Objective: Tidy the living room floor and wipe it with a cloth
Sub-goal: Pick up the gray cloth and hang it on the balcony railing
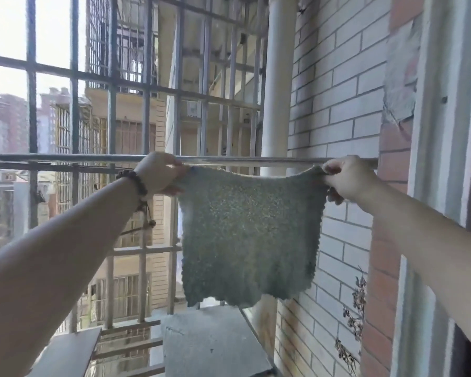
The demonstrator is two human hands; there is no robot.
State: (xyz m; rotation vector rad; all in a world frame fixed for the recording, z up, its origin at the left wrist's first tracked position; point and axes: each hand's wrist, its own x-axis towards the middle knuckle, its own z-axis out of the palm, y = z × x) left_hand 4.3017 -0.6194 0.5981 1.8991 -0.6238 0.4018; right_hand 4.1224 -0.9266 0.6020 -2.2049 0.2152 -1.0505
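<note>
Bars of a metal window grille (74,77) close off the opening behind a horizontal metal rail (229,160), with neighbouring buildings visible through them. Right of the rail stand a white drainpipe (279,77) and a white brick wall (337,104). Below the rail lie a grey slab (212,344) and open slats, and dried plant stems (354,322) hang against the wall. Open air remains between rail and slab. The grey-green cloth (249,235) hangs spread flat just below the rail, its top edge sagging. The left hand (158,174) pinches its upper left corner; the right hand (347,178) pinches the upper right corner. A beaded bracelet (133,180) circles the left wrist.
</note>
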